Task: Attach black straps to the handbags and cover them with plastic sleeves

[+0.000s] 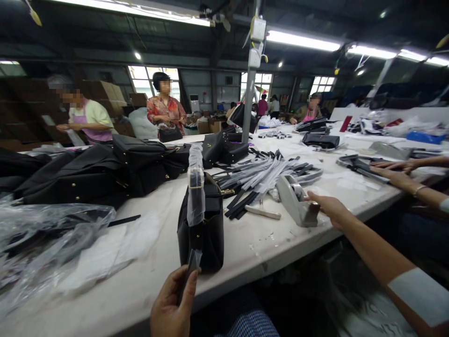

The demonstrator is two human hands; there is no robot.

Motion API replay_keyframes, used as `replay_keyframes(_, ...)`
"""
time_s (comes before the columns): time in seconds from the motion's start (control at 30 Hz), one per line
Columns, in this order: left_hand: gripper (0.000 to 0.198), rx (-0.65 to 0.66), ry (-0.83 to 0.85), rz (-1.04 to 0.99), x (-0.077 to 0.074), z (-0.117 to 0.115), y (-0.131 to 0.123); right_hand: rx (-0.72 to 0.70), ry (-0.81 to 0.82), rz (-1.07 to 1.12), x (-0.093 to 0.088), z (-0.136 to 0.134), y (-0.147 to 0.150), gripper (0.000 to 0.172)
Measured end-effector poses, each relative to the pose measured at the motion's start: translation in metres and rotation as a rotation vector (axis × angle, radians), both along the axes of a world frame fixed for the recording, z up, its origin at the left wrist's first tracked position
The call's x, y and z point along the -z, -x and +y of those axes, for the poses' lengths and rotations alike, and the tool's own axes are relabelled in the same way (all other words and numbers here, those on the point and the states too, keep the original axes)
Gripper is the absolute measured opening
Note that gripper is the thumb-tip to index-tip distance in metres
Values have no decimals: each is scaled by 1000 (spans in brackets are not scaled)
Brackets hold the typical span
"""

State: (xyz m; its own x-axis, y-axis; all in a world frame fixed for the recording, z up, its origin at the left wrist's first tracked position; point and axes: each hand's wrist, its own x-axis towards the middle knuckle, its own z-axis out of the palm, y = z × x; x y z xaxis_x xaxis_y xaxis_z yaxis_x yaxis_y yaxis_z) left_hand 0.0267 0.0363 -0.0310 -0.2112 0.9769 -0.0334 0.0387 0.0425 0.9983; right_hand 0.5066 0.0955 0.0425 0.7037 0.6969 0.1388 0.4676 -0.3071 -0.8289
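My left hand (175, 297) pinches the free end of a black strap (191, 264) that has clear film at its tip. Just beyond it a black handbag (206, 234) stands upright at the table's edge. White wrapping covers the upper strap and its gold buckle (195, 178). My right hand (329, 208) reaches to the front end of a grey tape dispenser (296, 201), thumb and fingers drawn together there; whatever they pinch is too small to see. A white-handled tool (263, 212) lies between the bag and the dispenser.
Wrapped straps (266, 173) lie heaped behind the dispenser. Black bags (87, 173) and clear plastic bags (70, 234) cover the left side. A metal post (249, 93) rises from the table. At right, a co-worker's hands (400, 175) rest on black straps; other people stand across the table.
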Motion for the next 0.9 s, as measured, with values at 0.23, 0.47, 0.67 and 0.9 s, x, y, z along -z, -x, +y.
replay_keyframes(0.23,57,-4,-51,34,-4,-1,-2,8,-116,288,-24,-13,2,19)
replay_keyframes(0.47,57,-22,-17,-13,-1,-1,-2,12,-100,488,-14,-52,18,13)
replay_keyframes(0.67,57,-6,-11,-9,-2,-1,2,103,-137,528,31,-63,26,6)
replay_keyframes(0.9,46,1,-81,-70,-12,-8,-9,-265,20,461,60,-78,129,33)
